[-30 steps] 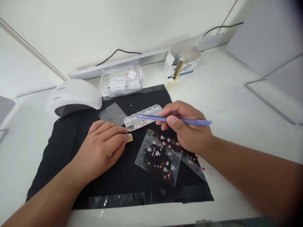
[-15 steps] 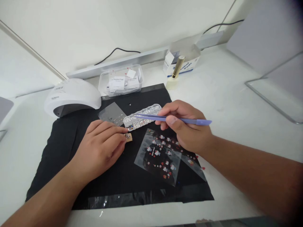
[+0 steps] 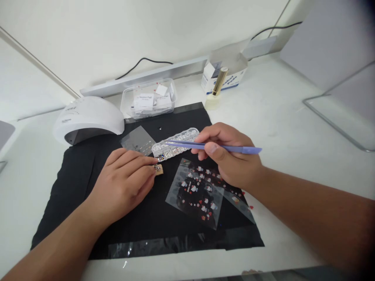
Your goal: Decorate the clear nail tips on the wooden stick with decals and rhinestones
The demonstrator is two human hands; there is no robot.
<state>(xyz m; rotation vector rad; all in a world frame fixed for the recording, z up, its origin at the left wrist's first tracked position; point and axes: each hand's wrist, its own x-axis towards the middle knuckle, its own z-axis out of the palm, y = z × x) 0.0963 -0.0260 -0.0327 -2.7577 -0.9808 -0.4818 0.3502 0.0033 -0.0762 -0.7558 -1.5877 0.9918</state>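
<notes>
My right hand (image 3: 231, 156) is closed around purple tweezers (image 3: 234, 149), whose thin tips point left over a clear compartment case (image 3: 195, 131) of small rhinestones. At the case's near left corner, my left hand (image 3: 125, 183) pinches a small beige piece (image 3: 159, 170) with something shiny on top; the fingers partly hide it. Whether the tweezer tips hold a stone is too small to tell. Below my right hand lies a clear sticker sheet (image 3: 187, 199) with white and red cartoon figures, overlapping another sheet. A second clear sheet (image 3: 136, 138) rests behind my left hand.
A black mat (image 3: 76, 187) covers the white table's middle. A white nail lamp (image 3: 90, 117) stands at the back left, beside a clear tub (image 3: 125, 107) of alcohol pad packets. Further right are a gold-capped bottle (image 3: 219, 82) and an opened alcohol pads box (image 3: 236, 80).
</notes>
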